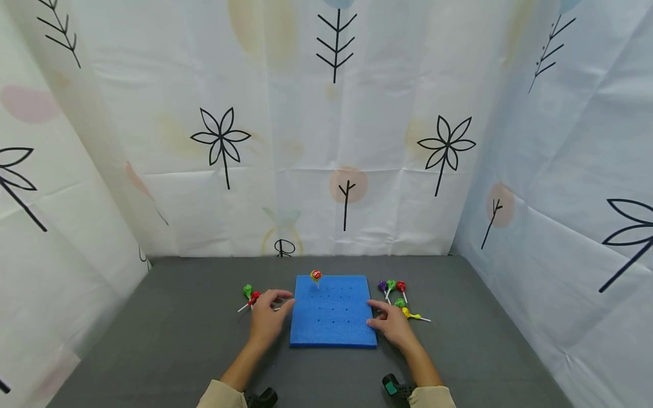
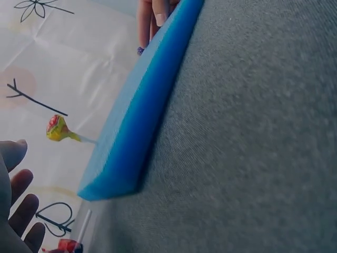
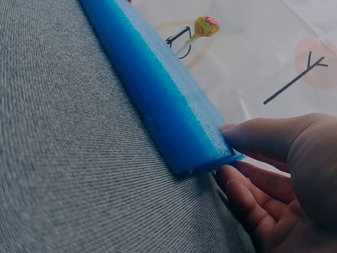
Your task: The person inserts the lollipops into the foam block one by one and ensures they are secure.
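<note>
Blue square foam board [image 1: 333, 334]: lying on the grey worktop [image 1: 194, 323], 1 red-and-yellow wrapped lollipop [image 1: 316, 275] standing in it
Left hand [image 1: 266, 317]: fingers spreading just beside its left edge
Right hand [image 1: 391, 324]: pinching its right edge

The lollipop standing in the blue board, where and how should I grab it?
I'd pinch the round wrapped head with the left hand, coming from above: the lollipop stands roughly upright near the far left corner of the blue board, head on top, with only a short bare stick showing below.

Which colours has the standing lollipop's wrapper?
The wrapper is yellow and red, clearest in the right wrist view.
</note>
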`<state>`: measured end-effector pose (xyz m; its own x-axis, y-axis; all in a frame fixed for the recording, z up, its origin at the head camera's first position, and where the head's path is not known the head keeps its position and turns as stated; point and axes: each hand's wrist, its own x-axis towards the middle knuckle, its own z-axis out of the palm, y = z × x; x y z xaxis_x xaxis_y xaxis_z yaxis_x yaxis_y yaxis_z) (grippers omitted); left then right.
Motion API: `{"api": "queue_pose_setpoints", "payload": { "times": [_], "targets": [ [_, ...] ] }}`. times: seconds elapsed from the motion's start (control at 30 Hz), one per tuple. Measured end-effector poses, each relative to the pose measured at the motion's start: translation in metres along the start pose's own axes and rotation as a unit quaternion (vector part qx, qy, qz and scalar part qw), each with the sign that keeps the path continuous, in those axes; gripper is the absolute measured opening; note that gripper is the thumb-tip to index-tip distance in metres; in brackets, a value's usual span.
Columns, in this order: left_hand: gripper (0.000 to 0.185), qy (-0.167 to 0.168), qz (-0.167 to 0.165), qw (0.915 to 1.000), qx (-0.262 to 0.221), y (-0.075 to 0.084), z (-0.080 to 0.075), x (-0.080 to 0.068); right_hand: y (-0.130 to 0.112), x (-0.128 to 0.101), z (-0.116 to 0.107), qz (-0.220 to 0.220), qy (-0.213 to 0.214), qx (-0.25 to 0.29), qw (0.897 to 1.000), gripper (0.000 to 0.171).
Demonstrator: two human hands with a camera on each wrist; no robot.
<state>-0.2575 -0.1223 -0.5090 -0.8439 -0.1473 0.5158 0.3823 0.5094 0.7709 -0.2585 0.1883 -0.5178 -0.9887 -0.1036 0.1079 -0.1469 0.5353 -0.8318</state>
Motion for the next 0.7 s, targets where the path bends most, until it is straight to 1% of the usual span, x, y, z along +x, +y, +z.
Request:
{"api": "queue_pose_setpoints", "payload": {
  "times": [0.07, 0.2, 0.37, 0.53, 0.7],
  "targets": [
    [0.01, 0.004, -0.004, 1.0, 0.0, -0.004, -0.002, -0.002, 0.0, 0.0, 0.0, 0.0, -0.001, 0.0, 1.0, 0.044],
    [0.012, 0.019, 0.01, 0.9998, 0.004, -0.012, -0.004, -0.006, 0.0, 0.0, 0.0, 0.002, -0.002, 0.0, 1.0, 0.044],
    [0.015, 0.036, 0.026, 0.9989, 0.018, -0.018, -0.007, -0.011, -0.001, 0.0, 0.0, 0.006, 0.0, -0.002, 1.0, 0.044],
    [0.017, 0.04, 0.039, 0.9971, 0.052, -0.023, -0.011, -0.013, -0.002, 0.0, 0.0, 0.006, 0.001, -0.004, 1.0, 0.044],
    [0.018, 0.036, 0.044, 0.9958, 0.072, -0.03, -0.018, -0.013, -0.001, 0.0, 0.0, 0.005, 0.002, -0.005, 1.0, 0.044]
  ]
}}
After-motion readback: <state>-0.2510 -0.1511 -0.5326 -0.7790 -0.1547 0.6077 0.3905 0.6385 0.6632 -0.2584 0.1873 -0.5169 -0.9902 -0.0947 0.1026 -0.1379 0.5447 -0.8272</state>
